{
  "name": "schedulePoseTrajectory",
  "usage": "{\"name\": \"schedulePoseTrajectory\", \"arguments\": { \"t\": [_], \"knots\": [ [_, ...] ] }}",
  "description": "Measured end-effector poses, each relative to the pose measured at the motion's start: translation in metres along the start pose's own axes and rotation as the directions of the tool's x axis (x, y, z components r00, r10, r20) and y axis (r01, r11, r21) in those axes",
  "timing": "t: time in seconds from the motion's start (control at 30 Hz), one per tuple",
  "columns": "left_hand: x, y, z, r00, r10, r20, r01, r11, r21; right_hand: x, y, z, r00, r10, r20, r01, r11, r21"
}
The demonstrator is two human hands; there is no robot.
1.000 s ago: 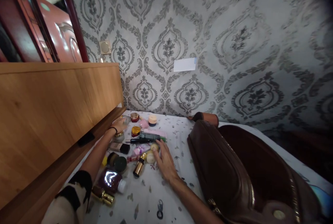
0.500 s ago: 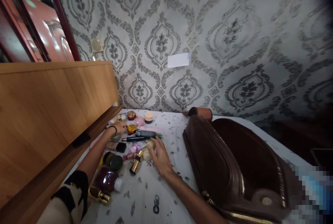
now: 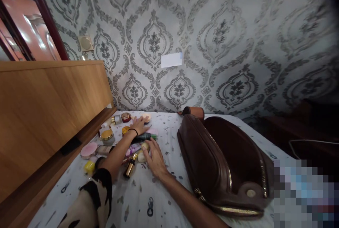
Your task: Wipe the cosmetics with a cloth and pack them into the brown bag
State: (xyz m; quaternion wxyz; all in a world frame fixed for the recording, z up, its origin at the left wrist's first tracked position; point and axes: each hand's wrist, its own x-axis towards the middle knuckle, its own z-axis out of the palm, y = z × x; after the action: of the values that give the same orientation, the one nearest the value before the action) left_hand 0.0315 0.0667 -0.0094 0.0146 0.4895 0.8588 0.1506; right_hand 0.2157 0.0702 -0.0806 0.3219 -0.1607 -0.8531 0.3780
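Small cosmetics lie in a cluster on a white patterned sheet (image 3: 164,125). My left hand (image 3: 140,125), fingers spread, reaches over the back of the cluster, by a cream-topped jar (image 3: 146,117). A dark green tube (image 3: 144,137) lies between my hands. My right hand (image 3: 155,155) rests with fingers apart beside a round cream-coloured item (image 3: 141,155). Just left of it is a gold and black tube (image 3: 130,166). My left forearm covers part of the cluster. Around it show a gold-lidded jar (image 3: 107,135), a pink round container (image 3: 89,149) and a yellow item (image 3: 89,166).
A brown bag (image 3: 203,157) stands unzipped on the right, with an orange-brown cylinder (image 3: 196,113) behind it. A wooden panel (image 3: 53,104) borders the left side. The patterned wall (image 3: 180,19) rises behind.
My left hand has moved right, from the left edge of the cluster to its back. My right hand remains beside the cream item. The view has shifted to the right.
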Motion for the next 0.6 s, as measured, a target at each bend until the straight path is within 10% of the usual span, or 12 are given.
{"name": "schedulePoseTrajectory", "arguments": {
  "t": [0.3, 0.6],
  "knots": [
    [-0.017, 0.045, 0.006, 0.971, 0.121, 0.205, -0.146, 0.983, 0.11, 0.002, -0.001, -0.002, 0.998, -0.056, -0.038, 0.057, 0.998, 0.018],
    [-0.027, 0.049, -0.008, 0.995, 0.035, 0.093, -0.054, 0.974, 0.221, 0.002, 0.003, 0.002, 0.994, -0.085, -0.068, 0.088, 0.996, 0.035]
  ]
}}
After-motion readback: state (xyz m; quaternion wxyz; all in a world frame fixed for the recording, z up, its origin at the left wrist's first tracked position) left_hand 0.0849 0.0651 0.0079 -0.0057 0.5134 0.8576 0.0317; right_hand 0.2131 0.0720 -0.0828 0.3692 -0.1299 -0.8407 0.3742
